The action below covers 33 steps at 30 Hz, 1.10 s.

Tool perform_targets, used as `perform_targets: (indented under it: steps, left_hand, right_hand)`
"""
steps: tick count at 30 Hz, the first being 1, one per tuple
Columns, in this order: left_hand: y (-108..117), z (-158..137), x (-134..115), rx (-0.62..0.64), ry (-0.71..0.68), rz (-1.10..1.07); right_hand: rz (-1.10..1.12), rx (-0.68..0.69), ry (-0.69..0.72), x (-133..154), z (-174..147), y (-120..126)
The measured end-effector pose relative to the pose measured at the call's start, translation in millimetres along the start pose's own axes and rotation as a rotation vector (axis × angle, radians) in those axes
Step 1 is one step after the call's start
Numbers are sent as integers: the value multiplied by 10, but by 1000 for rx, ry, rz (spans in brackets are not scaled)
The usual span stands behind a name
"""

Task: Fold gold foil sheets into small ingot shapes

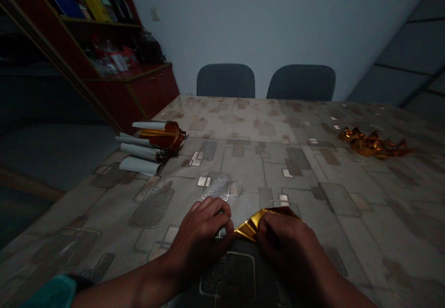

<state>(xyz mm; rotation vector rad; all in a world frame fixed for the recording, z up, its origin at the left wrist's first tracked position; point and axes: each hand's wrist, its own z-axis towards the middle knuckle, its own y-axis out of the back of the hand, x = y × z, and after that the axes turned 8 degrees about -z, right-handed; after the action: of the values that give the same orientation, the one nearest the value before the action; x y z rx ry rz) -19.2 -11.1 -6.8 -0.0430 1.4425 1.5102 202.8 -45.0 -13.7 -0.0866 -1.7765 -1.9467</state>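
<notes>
A folded piece of shiny gold foil paper (251, 225) is held just above the near part of the table. My left hand (203, 228) is curled, with thumb and forefinger pinched at the paper's pointed left tip. Closed around its middle, my right hand (290, 243) covers part of the folds, and a darker flap shows behind the knuckles. At the left lies a stack of curled sheets (156, 146), gold on one face and whitish on the other. Several folded gold foil pieces (373, 143) sit in a row at the far right.
A patterned cover lies over the table (243, 122). Two dark chairs (225, 80) stand at its far edge, before a pale wall. To the left is a reddish wooden cabinet (153, 90) with items on its shelves. The room is dim.
</notes>
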Motion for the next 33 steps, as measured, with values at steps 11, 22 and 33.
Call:
perform_targets:
  steps: [11,22,33]
  left_hand:
    - [-13,4,-7,-20,-25,47]
    - [-32,-57,-166,-1,-137,142]
    - [-118,-308,-236,36,-494,397]
  right_hand:
    - [22,3,-23,22,26,20]
    - [-46,-31,-7,45,27,10]
    - [8,-71,20,73,18,38]
